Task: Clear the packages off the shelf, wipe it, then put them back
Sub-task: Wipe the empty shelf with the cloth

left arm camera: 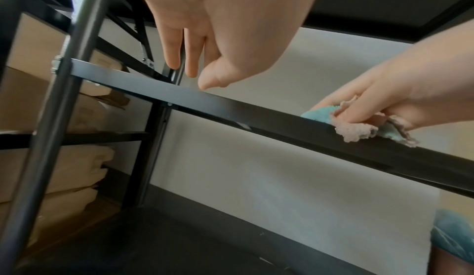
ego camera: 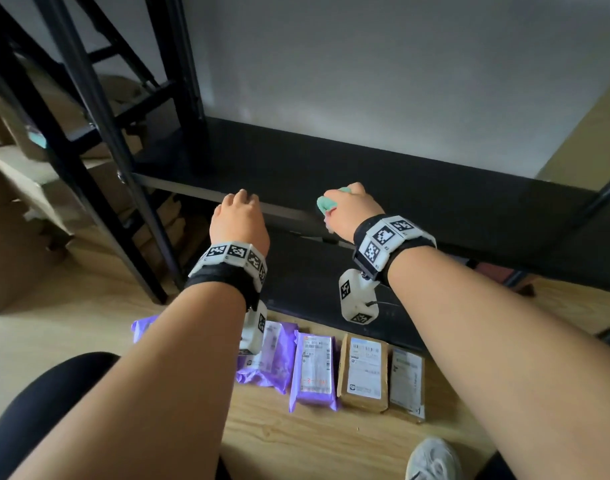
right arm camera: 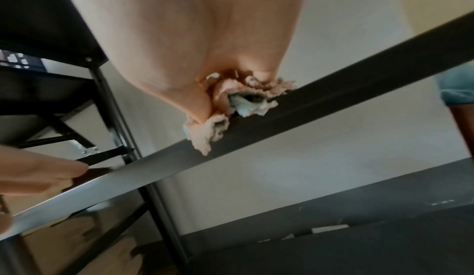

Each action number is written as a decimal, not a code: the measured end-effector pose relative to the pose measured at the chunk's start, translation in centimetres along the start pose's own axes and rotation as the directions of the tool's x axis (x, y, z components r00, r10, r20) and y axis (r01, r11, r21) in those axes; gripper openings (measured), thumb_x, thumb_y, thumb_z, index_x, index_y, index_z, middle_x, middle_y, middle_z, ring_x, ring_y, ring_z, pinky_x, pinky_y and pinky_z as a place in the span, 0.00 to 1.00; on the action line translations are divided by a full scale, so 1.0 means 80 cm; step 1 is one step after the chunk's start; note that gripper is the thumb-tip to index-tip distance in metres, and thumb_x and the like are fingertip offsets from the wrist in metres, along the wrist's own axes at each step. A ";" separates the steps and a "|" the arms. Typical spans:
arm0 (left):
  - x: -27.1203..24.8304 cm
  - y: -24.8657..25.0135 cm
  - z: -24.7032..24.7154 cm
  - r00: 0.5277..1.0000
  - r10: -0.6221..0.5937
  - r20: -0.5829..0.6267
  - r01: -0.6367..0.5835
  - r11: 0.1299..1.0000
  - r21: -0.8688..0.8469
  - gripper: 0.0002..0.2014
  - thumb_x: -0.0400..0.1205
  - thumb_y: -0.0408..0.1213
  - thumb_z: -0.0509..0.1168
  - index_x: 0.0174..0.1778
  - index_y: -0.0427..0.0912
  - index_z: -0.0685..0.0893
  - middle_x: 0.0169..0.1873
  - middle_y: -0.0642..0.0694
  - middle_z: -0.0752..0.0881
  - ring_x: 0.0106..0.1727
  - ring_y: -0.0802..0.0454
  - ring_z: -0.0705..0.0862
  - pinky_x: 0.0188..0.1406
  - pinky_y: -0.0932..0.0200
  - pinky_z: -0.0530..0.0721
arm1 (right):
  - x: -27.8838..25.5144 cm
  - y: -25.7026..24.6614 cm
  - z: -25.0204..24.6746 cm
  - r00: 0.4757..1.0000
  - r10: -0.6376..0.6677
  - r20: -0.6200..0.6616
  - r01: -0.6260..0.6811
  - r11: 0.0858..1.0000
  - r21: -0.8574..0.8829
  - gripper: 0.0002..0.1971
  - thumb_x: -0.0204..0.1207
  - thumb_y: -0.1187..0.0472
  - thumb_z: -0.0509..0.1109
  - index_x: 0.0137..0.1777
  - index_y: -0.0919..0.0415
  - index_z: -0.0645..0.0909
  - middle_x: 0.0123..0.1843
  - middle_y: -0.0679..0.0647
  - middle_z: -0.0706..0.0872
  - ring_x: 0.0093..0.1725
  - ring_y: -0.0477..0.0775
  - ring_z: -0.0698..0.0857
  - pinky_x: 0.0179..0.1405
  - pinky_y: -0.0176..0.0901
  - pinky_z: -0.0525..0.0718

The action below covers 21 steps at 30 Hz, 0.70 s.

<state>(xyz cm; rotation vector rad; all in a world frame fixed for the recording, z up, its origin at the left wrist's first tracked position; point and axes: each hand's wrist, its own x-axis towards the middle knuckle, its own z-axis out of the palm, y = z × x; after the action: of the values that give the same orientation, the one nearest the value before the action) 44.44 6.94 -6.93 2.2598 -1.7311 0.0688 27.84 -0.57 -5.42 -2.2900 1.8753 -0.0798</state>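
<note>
The black shelf (ego camera: 331,168) is bare on top. At its front edge (left arm camera: 231,107) my right hand (ego camera: 352,206) grips a bunched green and pink cloth (ego camera: 326,204), pressing it onto the edge (right arm camera: 333,97). The cloth (right arm camera: 223,105) bulges out below the palm and hangs over the rim. My left hand (ego camera: 239,216) rests on the same edge to the left, fingers relaxed and holding nothing, thumb (left arm camera: 207,85) touching the rim. Several packages lie in a row on the floor below: purple bags (ego camera: 315,372) and brown parcels (ego camera: 364,372).
Black uprights (ego camera: 99,133) and braces stand at the shelf's left end. Cardboard boxes (ego camera: 19,202) are stacked beyond them. A lower black shelf (ego camera: 314,289) sits under the wiped one. A white wall backs the unit. My shoe (ego camera: 435,459) is on the wooden floor.
</note>
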 end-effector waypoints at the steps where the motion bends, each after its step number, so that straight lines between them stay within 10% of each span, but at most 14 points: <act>1: 0.001 -0.010 0.001 1.000 -0.012 -0.008 0.013 1.000 0.011 0.27 0.77 0.29 0.61 0.75 0.40 0.72 0.73 0.44 0.73 0.76 0.44 0.68 0.74 0.50 0.70 | 0.005 -0.012 0.002 1.000 -0.030 0.001 0.030 1.000 -0.001 0.16 0.81 0.58 0.64 0.68 0.50 0.74 0.73 0.58 0.65 0.64 0.61 0.77 0.47 0.46 0.76; 21: 0.026 -0.183 -0.004 0.975 -0.218 -0.039 0.221 0.968 0.118 0.24 0.78 0.31 0.61 0.72 0.39 0.75 0.69 0.43 0.77 0.73 0.43 0.72 0.72 0.49 0.70 | 0.073 -0.230 0.042 0.916 -0.400 -0.022 0.399 0.916 -0.043 0.22 0.80 0.61 0.67 0.73 0.53 0.72 0.74 0.60 0.64 0.67 0.63 0.75 0.58 0.52 0.81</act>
<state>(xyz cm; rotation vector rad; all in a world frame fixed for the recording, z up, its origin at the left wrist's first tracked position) 58.96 8.50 -9.11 2.5128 -1.4896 0.1589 47.35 -2.43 -6.00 -2.6768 1.3994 -0.1347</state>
